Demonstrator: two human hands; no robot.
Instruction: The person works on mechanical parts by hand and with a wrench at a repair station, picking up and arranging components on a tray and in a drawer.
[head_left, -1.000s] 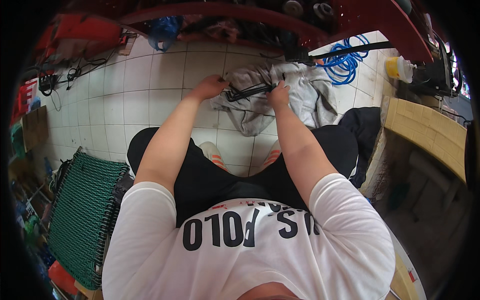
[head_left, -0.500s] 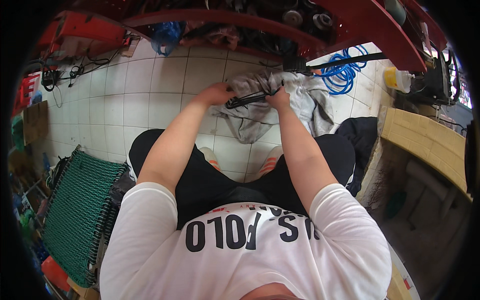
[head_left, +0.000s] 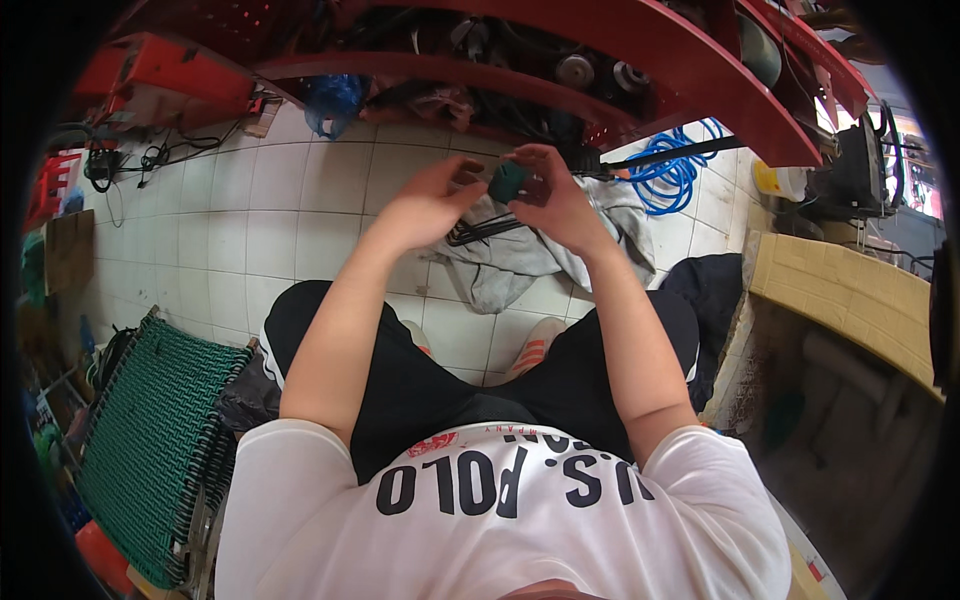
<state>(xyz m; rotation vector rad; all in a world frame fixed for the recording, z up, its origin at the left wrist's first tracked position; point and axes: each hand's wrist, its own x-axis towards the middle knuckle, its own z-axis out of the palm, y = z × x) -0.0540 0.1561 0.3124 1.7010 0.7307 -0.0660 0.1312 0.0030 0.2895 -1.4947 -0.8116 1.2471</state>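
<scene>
Between my two hands is a small dark green block [head_left: 508, 182], held in my right hand [head_left: 560, 200] with the fingers curled over it and the thumb below. My left hand [head_left: 437, 200] is beside the block, its fingers bent and apart with nothing visible in them. Whether a left fingertip touches the block is hard to make out. Beneath the hands, a bundle of thin black rods [head_left: 490, 230], bent at the ends like hex keys, rests on a crumpled grey cloth [head_left: 505, 275] spread on the tiled floor.
A red metal rack [head_left: 430, 65] loaded with parts spans the far side. Coiled blue hose [head_left: 665, 180] lies beyond the cloth to the right, near a yellow-and-white tub [head_left: 780, 182]. A cardboard piece [head_left: 850, 290] stands at right; a green woven seat [head_left: 160, 430] is at left.
My hands have left the black rods, which now lie on the cloth. They have come up and closer together, and the green block now shows in my right hand.
</scene>
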